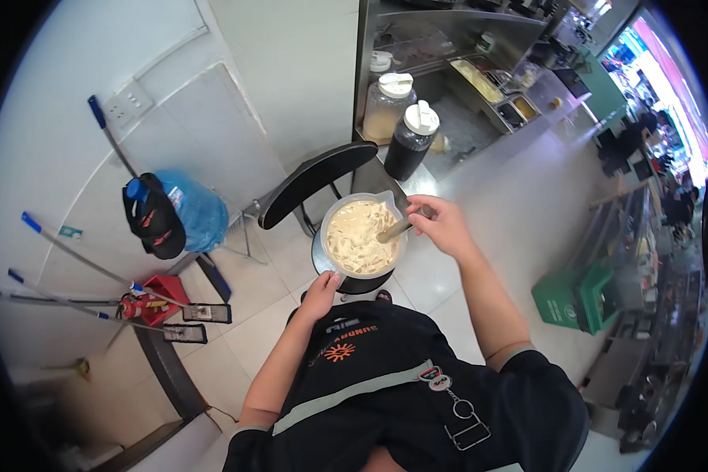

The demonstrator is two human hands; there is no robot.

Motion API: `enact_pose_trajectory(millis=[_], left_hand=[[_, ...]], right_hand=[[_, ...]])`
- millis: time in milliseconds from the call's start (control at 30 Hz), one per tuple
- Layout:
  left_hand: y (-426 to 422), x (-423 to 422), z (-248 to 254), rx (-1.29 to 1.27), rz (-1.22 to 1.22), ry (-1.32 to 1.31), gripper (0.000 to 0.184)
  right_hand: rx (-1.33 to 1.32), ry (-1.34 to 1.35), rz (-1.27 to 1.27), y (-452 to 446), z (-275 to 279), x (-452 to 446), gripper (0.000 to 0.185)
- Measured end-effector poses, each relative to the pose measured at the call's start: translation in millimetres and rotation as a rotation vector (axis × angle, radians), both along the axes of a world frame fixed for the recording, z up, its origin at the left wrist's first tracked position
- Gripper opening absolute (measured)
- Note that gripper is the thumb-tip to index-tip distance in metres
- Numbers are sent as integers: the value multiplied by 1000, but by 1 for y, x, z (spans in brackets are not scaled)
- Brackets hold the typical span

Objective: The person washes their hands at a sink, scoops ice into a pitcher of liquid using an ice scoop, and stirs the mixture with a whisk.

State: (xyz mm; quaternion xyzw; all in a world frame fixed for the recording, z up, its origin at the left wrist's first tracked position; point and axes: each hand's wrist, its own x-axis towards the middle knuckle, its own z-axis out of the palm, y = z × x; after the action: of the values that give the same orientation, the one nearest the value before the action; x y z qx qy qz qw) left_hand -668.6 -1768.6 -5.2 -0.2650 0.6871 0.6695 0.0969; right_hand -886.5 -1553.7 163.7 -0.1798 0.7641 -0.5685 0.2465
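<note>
A translucent white jug [331, 241] with a pour spout is in front of me, over the round seat of a black chair [315, 182]. A creamy, pale yellow mixture with strip-like pieces [360, 256] fills much of it. My left hand [321, 295] is closed on the jug's handle at the near side. With my right hand [439, 224] I grip a brownish-grey stirring stick [395, 230], whose lower end is down in the mixture. Whether the jug rests on the seat is hard to see.
Two large white-lidded jars, one dark [411, 141] and one pale [387, 106], stand on the metal counter ahead. A blue water bottle [197, 208] and mops [207, 313] are at left. A green bin [562, 303] stands right; people [631, 145] are farther off.
</note>
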Motion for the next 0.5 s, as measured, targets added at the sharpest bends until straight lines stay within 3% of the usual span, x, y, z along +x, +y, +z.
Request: enact_pose_trajectory(millis=[33,133,167,200,233,267,400,500], left_hand=[[2,1,-2,22,30,-6,31],[11,1,-3,-31,113,44,32],[13,0,-4,-38,139,50,32],[14,0,-6,14,166,35,33],[16,1,-4,67,192,19,33],[20,1,-2,62,224,24,33],[32,1,13,23,328,-9,33],[36,1,15,31,348,-1,35]], right_hand=[[-193,-59,-69,-1,-21,1,36],[-317,-114,-104,-12,-57,13,33],[-322,-111,-77,-13,-64,13,33],[-156,101,23,-14,-72,12,29],[7,316,122,-18,-68,12,26],[-3,320,152,-20,-63,11,26],[-211,147,325,-24,2,17,18],[-551,-18,323,-23,33,14,20]])
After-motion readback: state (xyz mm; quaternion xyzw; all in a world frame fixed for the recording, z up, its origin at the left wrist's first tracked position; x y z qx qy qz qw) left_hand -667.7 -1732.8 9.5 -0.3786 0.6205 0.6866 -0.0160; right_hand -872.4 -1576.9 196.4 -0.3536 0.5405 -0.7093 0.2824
